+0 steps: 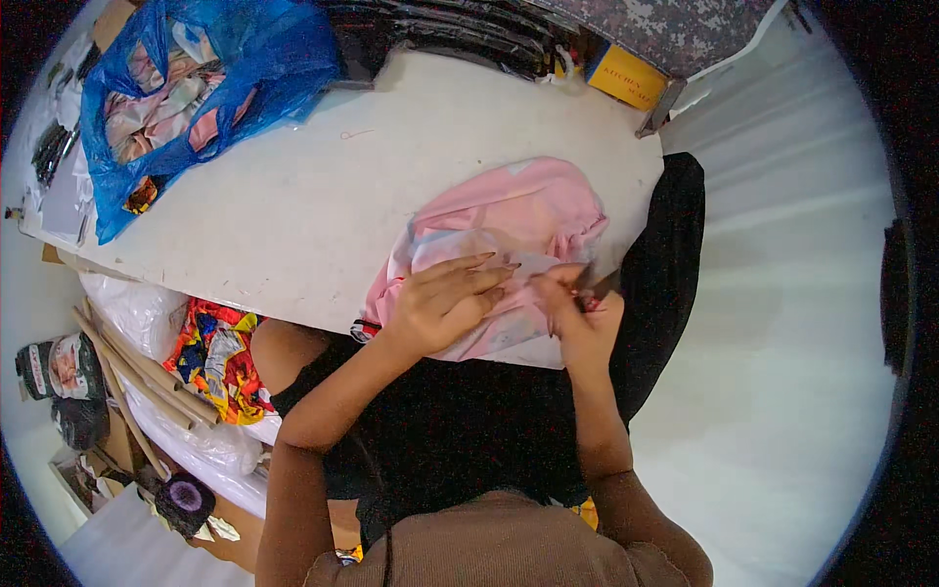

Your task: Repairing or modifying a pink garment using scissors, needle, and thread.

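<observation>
A soft piece of pink fabric point(528, 186) with pale blue and white patches lies loosely bunched at the near right of the white table point(293, 196). Across its middle rests my left hand point(445, 303), palm down, fingers stretched out and pressing on the cloth. My right hand point(587, 318) is at the cloth's right side, its fingers curled and partly smeared by motion. Something small and dark shows between those fingers, but its kind cannot be made out. A dark-and-white trimmed corner point(365, 330) of the fabric pokes out left of my left wrist.
A blue plastic bag point(293, 49) full of similar pink cloth stands at the far left. Dark stacked packets point(469, 34) and a yellow box point(626, 76) line the back edge. Cardboard tubes point(147, 372) and plastic-wrapped bundles point(210, 445) lie below the table at left.
</observation>
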{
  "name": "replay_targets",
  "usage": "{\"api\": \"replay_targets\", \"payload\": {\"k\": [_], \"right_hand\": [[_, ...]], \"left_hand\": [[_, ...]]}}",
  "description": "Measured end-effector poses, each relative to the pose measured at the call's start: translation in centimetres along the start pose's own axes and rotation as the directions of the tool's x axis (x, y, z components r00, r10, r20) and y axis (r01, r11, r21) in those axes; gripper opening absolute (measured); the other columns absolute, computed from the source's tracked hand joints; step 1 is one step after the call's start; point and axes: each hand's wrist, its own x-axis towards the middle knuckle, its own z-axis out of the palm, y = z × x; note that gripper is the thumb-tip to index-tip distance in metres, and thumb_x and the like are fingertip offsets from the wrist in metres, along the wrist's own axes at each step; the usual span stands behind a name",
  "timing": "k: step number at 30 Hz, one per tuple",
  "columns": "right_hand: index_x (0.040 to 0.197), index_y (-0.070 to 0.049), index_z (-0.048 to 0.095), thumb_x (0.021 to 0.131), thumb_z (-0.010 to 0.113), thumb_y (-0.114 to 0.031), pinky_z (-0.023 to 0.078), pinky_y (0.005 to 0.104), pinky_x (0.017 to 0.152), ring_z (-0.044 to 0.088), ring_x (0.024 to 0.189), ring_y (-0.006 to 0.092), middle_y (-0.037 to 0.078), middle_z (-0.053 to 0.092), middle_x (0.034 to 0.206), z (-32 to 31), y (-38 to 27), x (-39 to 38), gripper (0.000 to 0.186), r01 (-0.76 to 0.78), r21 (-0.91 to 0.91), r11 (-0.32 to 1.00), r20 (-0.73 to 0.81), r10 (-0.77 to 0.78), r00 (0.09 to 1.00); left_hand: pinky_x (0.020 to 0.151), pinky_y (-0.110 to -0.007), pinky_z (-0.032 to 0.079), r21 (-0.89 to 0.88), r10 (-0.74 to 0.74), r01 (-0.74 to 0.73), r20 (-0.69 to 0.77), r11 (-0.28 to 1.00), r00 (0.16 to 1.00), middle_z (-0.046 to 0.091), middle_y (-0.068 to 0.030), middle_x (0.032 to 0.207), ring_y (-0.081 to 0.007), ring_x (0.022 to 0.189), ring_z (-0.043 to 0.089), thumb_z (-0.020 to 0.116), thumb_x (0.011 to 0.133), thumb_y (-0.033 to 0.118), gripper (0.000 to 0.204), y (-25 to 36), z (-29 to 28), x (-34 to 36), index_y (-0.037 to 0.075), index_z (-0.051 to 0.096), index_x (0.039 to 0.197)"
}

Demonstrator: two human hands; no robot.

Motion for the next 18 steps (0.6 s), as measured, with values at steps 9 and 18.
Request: {"api": "replay_targets", "payload": {"k": [9,18], "right_hand": [[0.097,0.003,0.064,0.082,0.061,-0.007,0.025,0.0204,0.039,0.039,0.042,0.0032,-0.003,0.049,0.055,-2.0,-0.8,0.8,0.018,-0.100,0.351,0.931,-0.070,0.133,0.989],[0.117,-0.005,0.058,0.077,0.067,-0.014,0.044,0.0290,0.047,0.053,0.044,0.0151,0.009,0.054,0.054,-2.3,-2.3,-0.5,0.042,0.377,-0.560,0.738,0.316,-0.231,0.920]], "left_hand": [[0.073,-0.035,0.055,-0.023,-0.032,0.033,0.029,0.999,0.999,0.067,-0.0099,0.092,-0.0267,0.084,0.066,0.068,0.065,0.007,0.018,0.2,-0.7,0.2,0.006,0.054,0.075],[0.071,-0.034,0.054,-0.157,-0.195,0.186,-0.040,0.970,0.980,0.068,-0.0061,0.084,-0.0261,0.085,0.067,0.081,0.057,0.017,0.046,-0.7,0.1,-1.5,0.008,0.065,0.099]]}}
